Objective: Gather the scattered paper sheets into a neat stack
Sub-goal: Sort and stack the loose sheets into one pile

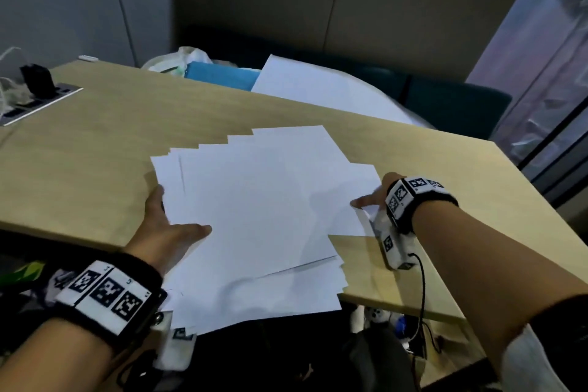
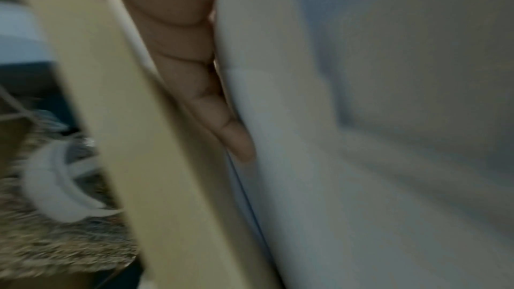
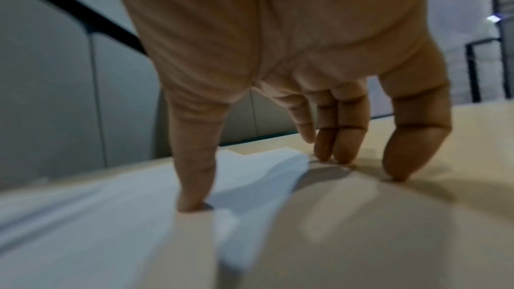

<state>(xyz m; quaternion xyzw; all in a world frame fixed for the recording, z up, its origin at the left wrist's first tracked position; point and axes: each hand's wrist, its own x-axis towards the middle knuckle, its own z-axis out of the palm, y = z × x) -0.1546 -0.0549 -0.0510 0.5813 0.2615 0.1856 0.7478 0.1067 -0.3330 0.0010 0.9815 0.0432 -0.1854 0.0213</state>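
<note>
Sheets [image 1: 261,216] lie fanned on the worktop [image 1: 95,143], overhanging its near edge; left hand [image 1: 165,226] and right hand [image 1: 377,196], both straight-fingered, gripping nothing, flank them mid-gather. Next, I judge: push inward, square edges

A light wooden table [image 1: 105,149] carries a loose fan of white paper sheets [image 1: 261,200], corners staggered, their near ends hanging over the table's front edge. Far to the left of the sheets, a grey socket strip [image 1: 41,103] sits in the tabletop (a black plug [image 1: 36,76] stands in it). Beyond the sheets and to their left, a small white object [image 1: 88,57] lies at the far edge.
</note>
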